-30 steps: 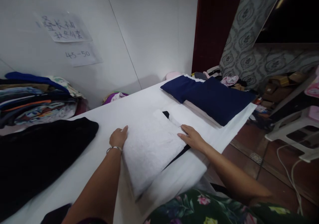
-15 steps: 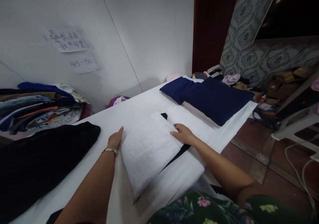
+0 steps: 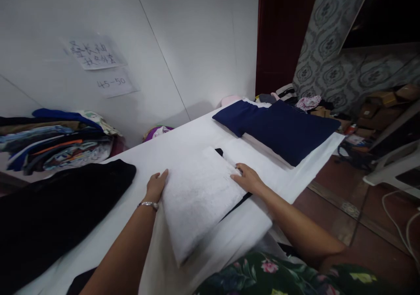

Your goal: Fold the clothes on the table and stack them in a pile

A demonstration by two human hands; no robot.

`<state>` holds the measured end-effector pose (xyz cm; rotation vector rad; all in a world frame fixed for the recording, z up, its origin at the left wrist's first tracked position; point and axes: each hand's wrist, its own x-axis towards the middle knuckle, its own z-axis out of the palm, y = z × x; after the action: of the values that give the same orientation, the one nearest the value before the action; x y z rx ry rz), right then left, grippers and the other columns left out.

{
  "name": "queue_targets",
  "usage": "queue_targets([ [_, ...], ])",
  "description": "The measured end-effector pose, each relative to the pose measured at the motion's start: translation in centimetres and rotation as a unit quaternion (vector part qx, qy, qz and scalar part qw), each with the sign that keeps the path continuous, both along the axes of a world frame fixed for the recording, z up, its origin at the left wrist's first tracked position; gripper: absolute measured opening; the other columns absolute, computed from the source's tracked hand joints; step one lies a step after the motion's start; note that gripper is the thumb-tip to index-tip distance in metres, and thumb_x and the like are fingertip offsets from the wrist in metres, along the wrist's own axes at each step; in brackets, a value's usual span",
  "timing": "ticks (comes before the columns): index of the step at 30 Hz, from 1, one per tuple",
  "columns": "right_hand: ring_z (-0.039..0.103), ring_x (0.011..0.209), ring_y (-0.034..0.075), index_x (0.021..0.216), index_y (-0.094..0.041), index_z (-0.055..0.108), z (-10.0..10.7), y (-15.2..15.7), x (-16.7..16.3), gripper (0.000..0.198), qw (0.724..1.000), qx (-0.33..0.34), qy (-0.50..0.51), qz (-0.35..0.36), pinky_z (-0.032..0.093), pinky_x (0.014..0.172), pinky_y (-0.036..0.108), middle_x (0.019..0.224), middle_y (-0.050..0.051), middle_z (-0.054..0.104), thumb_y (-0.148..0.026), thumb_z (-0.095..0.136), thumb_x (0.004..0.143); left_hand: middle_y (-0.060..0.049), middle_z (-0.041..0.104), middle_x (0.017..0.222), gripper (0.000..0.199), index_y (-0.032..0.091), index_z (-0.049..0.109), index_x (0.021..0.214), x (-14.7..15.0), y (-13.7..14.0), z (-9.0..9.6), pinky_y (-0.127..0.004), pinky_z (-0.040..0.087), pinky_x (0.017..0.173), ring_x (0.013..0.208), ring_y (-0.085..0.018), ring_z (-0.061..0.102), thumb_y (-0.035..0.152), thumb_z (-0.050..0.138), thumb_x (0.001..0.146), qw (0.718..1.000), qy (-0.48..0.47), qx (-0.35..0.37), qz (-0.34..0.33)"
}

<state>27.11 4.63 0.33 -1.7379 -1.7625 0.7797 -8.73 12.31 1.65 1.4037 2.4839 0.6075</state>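
A white, fuzzy-looking garment (image 3: 200, 194) lies folded on the white-covered table (image 3: 183, 139) in front of me, with black fabric (image 3: 236, 206) showing from under its right edge. My left hand (image 3: 156, 185), wearing a silver bracelet (image 3: 149, 205), is closed on the left edge, its thumb uppermost and its other fingers partly hidden. At the opposite edge my right hand (image 3: 248, 179) grips the cloth, thumb on top and fingers curled along the side. White cloth hangs in folds below, near my body.
A large black garment (image 3: 65, 207) is spread at the left. Dark blue clothing (image 3: 275, 128) lies toward the far right. Several folded clothes (image 3: 62, 142) form a stack against the wall. A white plastic stool (image 3: 393, 168) stands on the floor at right, near cardboard boxes (image 3: 380, 107).
The view has turned slightly, so everything sits a little farther right. Both hands keep their places at the white garment's edges.
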Motion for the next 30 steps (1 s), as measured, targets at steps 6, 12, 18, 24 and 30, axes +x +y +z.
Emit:
queue_targets([
  [6, 0.046, 0.128, 0.03, 0.148, -0.015, 0.032, 0.5, 0.5, 0.2, 0.078, 0.999, -0.038, -0.011, -0.001, 0.038, 0.103, 0.041, 0.145, 0.014, 0.044, -0.053, 0.054, 0.083, -0.018, 0.057, 0.133, 0.081, 0.006, 0.038, 0.141, 0.7, -4.6, -0.7, -0.031, 0.049, 0.094, 0.116, -0.025, 0.059, 0.06, 0.049, 0.082, 0.985, -0.165, 0.012, 0.048],
  [12, 0.058, 0.11, 0.027, 0.143, -0.019, 0.042, 0.1, 1.5, 0.1, 0.071, 0.999, -0.049, -0.002, 0.015, 0.044, 0.095, 0.038, 0.133, 0.011, 0.056, -0.052, 0.058, 0.082, -0.016, 0.063, 0.123, 0.078, 0.012, 0.048, 0.133, 1.3, -6.1, -0.1, -0.039, 0.054, 0.087, 0.109, -0.031, 0.062, 0.059, 0.064, 0.073, 0.972, -0.23, 0.003, 0.04],
  [18, 0.063, 0.093, 0.021, 0.116, -0.024, 0.067, 1.6, 4.8, 1.2, 0.039, 0.997, 0.06, 0.047, 0.034, 0.049, 0.086, 0.032, 0.112, 0.003, 0.068, -0.036, 0.064, 0.079, -0.014, 0.065, 0.121, 0.06, 0.013, 0.05, 0.13, 4.6, -6.7, 1.6, -0.031, 0.058, 0.08, 0.1, -0.024, 0.067, 0.037, 0.069, 0.078, 0.919, -0.378, 0.079, 0.075],
  [24, 0.064, 0.098, 0.023, 0.119, -0.023, 0.066, 1.2, 10.3, 5.1, 0.044, 0.997, 0.061, -0.003, 0.045, 0.049, 0.088, 0.034, 0.113, 0.006, 0.069, -0.032, 0.069, 0.076, -0.013, 0.065, 0.116, 0.058, 0.018, 0.054, 0.122, 7.7, -7.8, 0.1, -0.034, 0.059, 0.076, 0.096, -0.02, 0.066, 0.035, 0.077, 0.071, 0.87, -0.479, 0.106, 0.049],
  [30, 0.062, 0.11, 0.026, 0.117, -0.019, 0.067, -0.5, 9.5, 6.0, 0.04, 0.997, 0.057, -0.043, 0.024, 0.045, 0.098, 0.038, 0.121, 0.009, 0.066, -0.037, 0.061, 0.082, -0.015, 0.061, 0.121, 0.059, 0.019, 0.049, 0.127, 6.6, -7.6, 0.7, -0.035, 0.06, 0.067, 0.089, -0.021, 0.067, 0.041, 0.071, 0.076, 0.881, -0.469, 0.043, 0.03],
])
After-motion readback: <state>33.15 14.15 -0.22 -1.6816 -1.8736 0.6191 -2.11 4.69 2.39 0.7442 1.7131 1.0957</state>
